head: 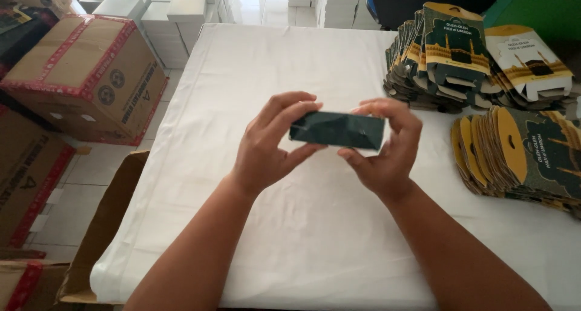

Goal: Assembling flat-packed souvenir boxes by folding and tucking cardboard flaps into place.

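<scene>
Left hand and right hand, head view: each curled closed around one end of a small dark green box, held above the white table. Box long axis runs left-right, level, a long face toward the camera. Flat carton stacks lie near the right hand; table's left edge borders a taped cardboard box. Bare cloth ahead and below.
</scene>
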